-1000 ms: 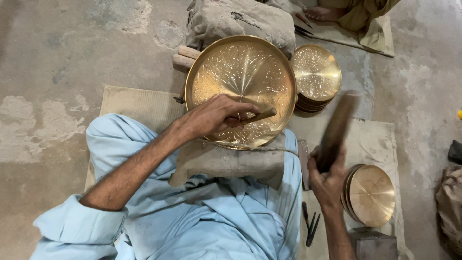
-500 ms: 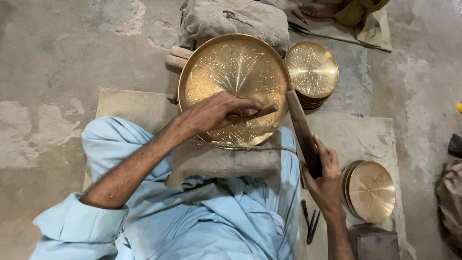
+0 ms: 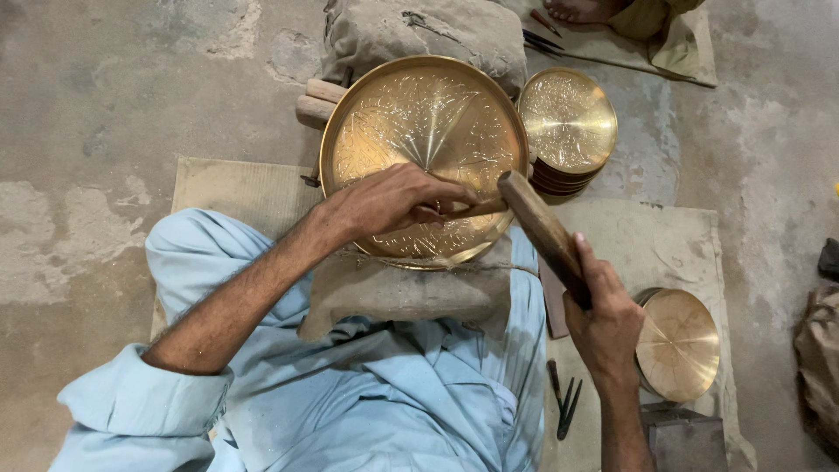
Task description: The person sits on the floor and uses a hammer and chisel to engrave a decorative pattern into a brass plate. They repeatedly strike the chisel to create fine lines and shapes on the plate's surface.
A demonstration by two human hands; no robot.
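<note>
A large round brass plate (image 3: 411, 114) with engraved patterns leans on a burlap cushion (image 3: 393, 288) across my lap. My left hand (image 3: 384, 201) rests on the plate's lower part and grips a thin chisel (image 3: 476, 210) laid against the metal. In my right hand (image 3: 603, 323) is a wooden mallet (image 3: 542, 232), and its head meets the chisel's end at the plate's right rim.
A stack of smaller engraved brass plates (image 3: 568, 122) sits to the right of the big one, and plain brass discs (image 3: 677, 345) lie by my right wrist. Spare chisels (image 3: 564, 402) lie on the mat. Another person's foot (image 3: 585, 9) shows at the top.
The mallet was raised off to the right a second ago; my right hand has swung it down and left onto the chisel end. My left hand stayed on the plate.
</note>
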